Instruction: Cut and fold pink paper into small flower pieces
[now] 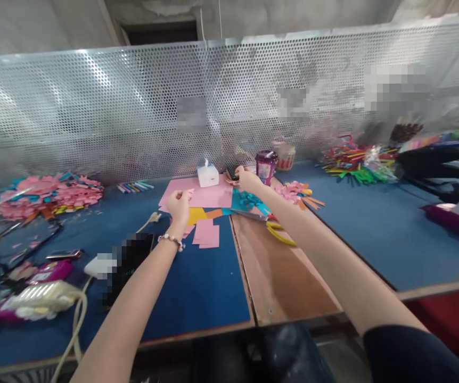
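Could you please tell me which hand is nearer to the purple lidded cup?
Right: the right hand is just left of the purple lidded cup; the left hand is farther left, past the white box.

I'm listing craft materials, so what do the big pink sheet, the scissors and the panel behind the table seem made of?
Big pink sheet: probably matte paper or thin card, flat with straight edges. Scissors: blades likely metal, greyish and smooth; handles perhaps plastic, going by their bright yellow. Panel: likely sheet metal, shiny and silvery, with reflections and rows of holes.
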`<state>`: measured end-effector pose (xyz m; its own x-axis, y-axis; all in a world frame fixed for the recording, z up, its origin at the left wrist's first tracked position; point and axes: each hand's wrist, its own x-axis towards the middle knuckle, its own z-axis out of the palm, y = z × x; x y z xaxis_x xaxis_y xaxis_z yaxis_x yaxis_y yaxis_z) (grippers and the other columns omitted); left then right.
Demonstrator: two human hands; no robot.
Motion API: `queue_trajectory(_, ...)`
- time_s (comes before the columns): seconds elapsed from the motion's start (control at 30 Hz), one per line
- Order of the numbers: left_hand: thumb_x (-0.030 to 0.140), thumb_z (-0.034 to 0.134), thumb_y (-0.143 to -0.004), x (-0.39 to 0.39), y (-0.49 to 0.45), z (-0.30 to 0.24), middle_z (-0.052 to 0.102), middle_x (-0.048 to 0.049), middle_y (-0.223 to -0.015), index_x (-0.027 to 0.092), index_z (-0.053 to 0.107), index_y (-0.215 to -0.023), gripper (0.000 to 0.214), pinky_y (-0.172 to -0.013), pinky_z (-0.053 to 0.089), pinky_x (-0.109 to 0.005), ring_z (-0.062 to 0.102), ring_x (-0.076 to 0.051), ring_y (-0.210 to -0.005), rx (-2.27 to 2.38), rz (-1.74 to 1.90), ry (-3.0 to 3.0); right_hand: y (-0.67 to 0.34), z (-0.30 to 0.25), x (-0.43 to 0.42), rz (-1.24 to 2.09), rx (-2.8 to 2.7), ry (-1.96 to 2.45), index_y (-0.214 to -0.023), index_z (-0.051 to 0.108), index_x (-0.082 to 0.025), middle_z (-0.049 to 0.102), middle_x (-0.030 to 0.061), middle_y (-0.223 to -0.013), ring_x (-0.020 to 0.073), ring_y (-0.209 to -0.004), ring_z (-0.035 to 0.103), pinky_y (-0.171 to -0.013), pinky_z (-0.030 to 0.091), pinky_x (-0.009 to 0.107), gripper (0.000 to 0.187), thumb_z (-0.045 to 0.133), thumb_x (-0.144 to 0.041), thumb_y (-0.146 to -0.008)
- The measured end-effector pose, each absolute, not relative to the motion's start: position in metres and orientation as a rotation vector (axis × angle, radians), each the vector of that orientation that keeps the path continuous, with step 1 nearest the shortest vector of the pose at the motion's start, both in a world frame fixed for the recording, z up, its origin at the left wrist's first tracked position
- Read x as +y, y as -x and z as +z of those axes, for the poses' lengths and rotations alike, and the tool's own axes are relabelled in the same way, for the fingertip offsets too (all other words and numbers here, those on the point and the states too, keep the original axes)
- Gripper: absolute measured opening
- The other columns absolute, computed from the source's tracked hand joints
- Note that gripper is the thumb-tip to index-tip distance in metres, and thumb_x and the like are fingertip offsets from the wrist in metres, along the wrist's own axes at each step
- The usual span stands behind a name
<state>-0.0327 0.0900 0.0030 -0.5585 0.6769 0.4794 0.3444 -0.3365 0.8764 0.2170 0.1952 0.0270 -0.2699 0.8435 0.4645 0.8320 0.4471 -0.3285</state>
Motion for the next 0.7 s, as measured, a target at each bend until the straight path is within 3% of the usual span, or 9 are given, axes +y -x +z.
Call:
queue_trajectory(0.27,0.028,0.057,-0.067,0.103,0.045,0.0,0.058,0.0004,-0.058,0.016,0.06,-0.062,0.013,-0.05,0.039,-0.023,0.052,-0.012,-0.052,1.593,2.08,-0.998,-0.217,0.013,0.249,0.018,-2.1,1.513,-0.119,0.047,-0.008,0.057,0.0256,-0.116,0.0298,-0.099,0.06,-0.086,0.046,0.038,0.045,0.057,-0.007,-0.075)
queue_trajectory(0.47,0.027,0.058,-0.067,0.092,0.028,0.008,0.056,0.0016,-0.057,0.017,0.06,-0.062,0.012,-0.051,0.041,-0.023,0.052,-0.011,-0.053,1.474,2.017,-1.007,-0.219,0.004,0.272,0.123,-1.995,1.417,-0.114,0.049,-0.009,0.065,0.0194,-0.107,0.0294,-0.102,0.06,-0.088,0.046,0.039,0.05,0.049,0.004,-0.066)
queue_trajectory(0.7,0.031,0.06,-0.068,0.092,0.032,0.008,0.054,0.0026,-0.053,0.018,0.057,-0.061,0.015,-0.052,0.041,-0.023,0.052,-0.011,-0.051,1.503,2.03,-0.961,-0.22,0.004,0.281,0.208,-1.893,1.345,-0.116,0.044,-0.01,0.066,0.0152,-0.114,0.0251,-0.101,0.06,-0.085,0.049,0.037,0.058,0.041,0.003,-0.059)
